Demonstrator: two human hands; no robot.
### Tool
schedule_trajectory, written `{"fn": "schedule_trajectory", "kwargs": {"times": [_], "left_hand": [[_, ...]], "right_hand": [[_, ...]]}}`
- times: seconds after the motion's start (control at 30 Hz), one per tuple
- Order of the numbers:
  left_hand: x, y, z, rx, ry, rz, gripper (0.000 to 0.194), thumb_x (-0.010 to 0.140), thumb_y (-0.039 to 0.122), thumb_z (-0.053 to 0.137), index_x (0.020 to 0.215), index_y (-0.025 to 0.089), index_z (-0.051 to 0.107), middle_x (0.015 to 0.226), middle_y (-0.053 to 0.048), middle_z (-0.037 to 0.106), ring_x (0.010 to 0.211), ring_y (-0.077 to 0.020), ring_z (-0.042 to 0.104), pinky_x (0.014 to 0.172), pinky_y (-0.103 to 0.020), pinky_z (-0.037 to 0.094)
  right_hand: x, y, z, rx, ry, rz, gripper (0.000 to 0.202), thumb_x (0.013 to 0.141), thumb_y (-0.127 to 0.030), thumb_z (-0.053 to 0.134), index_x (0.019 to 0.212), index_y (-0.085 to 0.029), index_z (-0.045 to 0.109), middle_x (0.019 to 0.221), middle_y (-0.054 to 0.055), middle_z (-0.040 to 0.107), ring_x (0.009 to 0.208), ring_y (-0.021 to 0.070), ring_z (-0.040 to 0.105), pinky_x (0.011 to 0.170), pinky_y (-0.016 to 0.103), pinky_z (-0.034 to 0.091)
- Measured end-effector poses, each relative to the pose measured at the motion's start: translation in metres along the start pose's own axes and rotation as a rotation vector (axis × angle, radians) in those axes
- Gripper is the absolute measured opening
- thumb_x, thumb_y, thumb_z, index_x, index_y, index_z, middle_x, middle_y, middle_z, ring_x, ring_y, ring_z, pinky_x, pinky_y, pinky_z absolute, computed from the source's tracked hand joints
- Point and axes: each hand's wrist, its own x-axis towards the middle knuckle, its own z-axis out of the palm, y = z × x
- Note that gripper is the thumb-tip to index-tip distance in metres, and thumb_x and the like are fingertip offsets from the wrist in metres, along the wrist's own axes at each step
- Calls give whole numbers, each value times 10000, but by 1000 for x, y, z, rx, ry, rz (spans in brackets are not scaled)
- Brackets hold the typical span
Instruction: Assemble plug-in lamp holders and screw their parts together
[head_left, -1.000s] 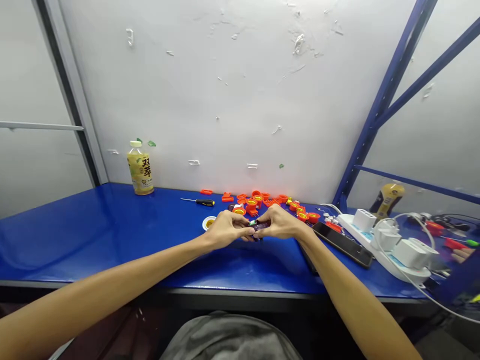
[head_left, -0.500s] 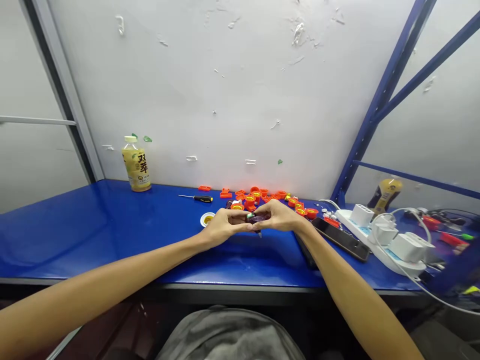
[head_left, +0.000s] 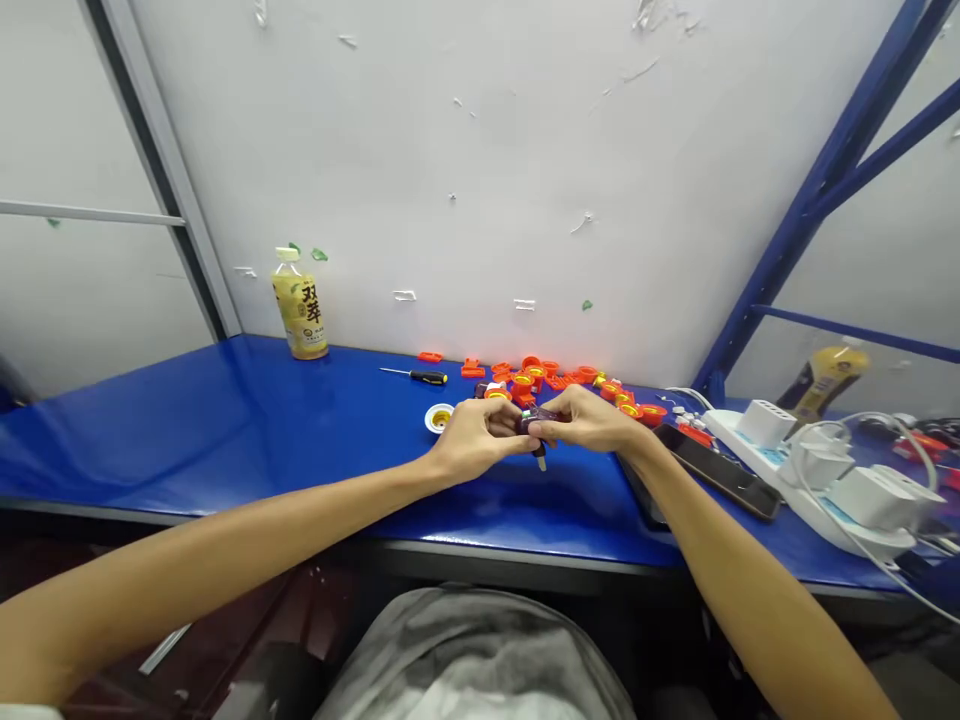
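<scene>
Between both hands, just above the blue table, is a small dark purple part [head_left: 529, 424] with a light tip pointing down. My left hand [head_left: 480, 434] pinches it from the left, fingers curled behind it. From the right, my right hand [head_left: 589, 420] grips its other side with thumb and fingers. The fingers cover much of the part, so its exact kind is unclear. A white ring with a yellow centre [head_left: 438, 418] lies beside my left hand. Behind the hands are scattered several orange plastic pieces [head_left: 523, 385], some with yellow inside.
A screwdriver [head_left: 427, 377] lies back left, near a yellow drink bottle [head_left: 301, 310]. On the right are a dark phone [head_left: 724, 472] and a white power strip [head_left: 799, 490] with plugs and cables. A blue metal frame [head_left: 780, 250] rises at the right.
The view has shifted, so the scene appears farther right and slightly higher. The purple part has turned in the fingers, and its light tip shows more below them.
</scene>
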Motion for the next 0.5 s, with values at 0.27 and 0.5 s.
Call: {"fn": "schedule_trajectory", "kwargs": {"times": [0.27, 0.5], "left_hand": [[4, -8, 5, 25, 83, -23, 376, 605, 344, 894, 802, 124, 660, 778, -80, 763, 773, -279, 757, 742, -386, 633], [7, -9, 5, -14, 87, 3, 392, 588, 354, 903, 767, 132, 634, 756, -52, 751, 752, -249, 749, 740, -370, 627]], "right_hand": [[0, 5, -2, -47, 64, 54, 512, 834, -559, 647, 538, -150, 559, 472, -29, 419, 460, 77, 331, 458, 257, 218], [0, 13, -6, 80, -11, 86, 560, 847, -629, 608, 564, -147, 593, 455, -20, 462, 433, 86, 375, 449, 252, 269]]}}
